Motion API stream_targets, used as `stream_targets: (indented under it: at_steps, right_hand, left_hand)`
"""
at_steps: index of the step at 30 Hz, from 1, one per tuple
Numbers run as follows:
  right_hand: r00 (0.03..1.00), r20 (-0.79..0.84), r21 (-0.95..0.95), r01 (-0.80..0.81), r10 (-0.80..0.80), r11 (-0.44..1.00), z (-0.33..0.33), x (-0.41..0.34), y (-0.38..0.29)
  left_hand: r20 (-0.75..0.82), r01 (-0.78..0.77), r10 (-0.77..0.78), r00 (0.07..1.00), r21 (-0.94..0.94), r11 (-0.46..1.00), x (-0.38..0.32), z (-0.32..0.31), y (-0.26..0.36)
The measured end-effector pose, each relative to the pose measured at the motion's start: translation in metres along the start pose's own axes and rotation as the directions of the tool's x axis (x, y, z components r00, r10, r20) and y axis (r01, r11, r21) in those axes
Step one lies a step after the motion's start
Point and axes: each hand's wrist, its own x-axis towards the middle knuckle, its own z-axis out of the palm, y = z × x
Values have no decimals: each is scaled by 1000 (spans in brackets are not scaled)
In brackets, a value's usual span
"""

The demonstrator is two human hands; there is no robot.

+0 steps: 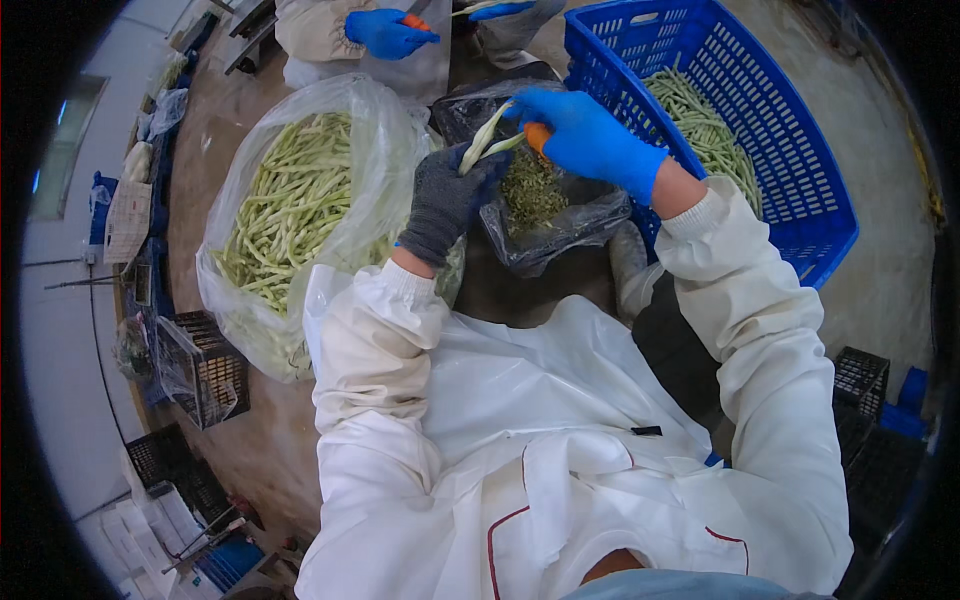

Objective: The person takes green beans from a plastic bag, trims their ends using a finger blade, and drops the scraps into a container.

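Note:
My left hand (pixel 450 196), in a dark grey knit glove, grips a few pale green bean pods (pixel 486 141) whose ends stick out past the fingers. My right hand (pixel 592 139) wears a blue glove and is closed on an orange-handled tool (pixel 537 137); its working end cannot be made out. The right fingertips meet the far ends of the pods. Below both hands lies a black plastic-lined container (pixel 517 251) holding green trimmings (pixel 531 191). To the left, a large clear plastic bag (pixel 375 142) is full of green bean pods (pixel 300 202).
A blue slotted plastic crate (pixel 787 150) with green beans (pixel 701 124) stands at the right. Across from me, a person's blue-gloved hand (pixel 386 34) holds an orange-handled thing. Black crates (pixel 202 367) stand on the floor at left. A further dark crate (pixel 861 379) is at lower right.

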Motion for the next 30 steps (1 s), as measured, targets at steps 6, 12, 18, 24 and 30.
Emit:
stream_targets:
  at_steps: [6, 12, 18, 24, 30]
  right_hand:
    - [964, 0, 882, -125, 265, 454, 17, 13, -7]
    - [942, 205, 81, -288, 267, 954, 35, -5, 35]
    - [961, 266, 54, -98, 81, 994, 41, -3, 34]
    - [932, 359, 778, -268, -52, 568, 32, 7, -25]
    - [978, 192, 687, -195, 85, 700, 31, 5, -15]
  left_hand:
    - [-306, -266, 219, 927, -120, 957, 3, 5, -14]
    - [-389, -504, 321, 864, -667, 549, 22, -60, 22]
    - [-373, -453, 272, 887, -816, 358, 15, -74, 29]
    - [-294, -361, 249, 923, -884, 297, 17, -56, 22]
    - [-214, -289, 198, 957, -779, 556, 20, -52, 13]
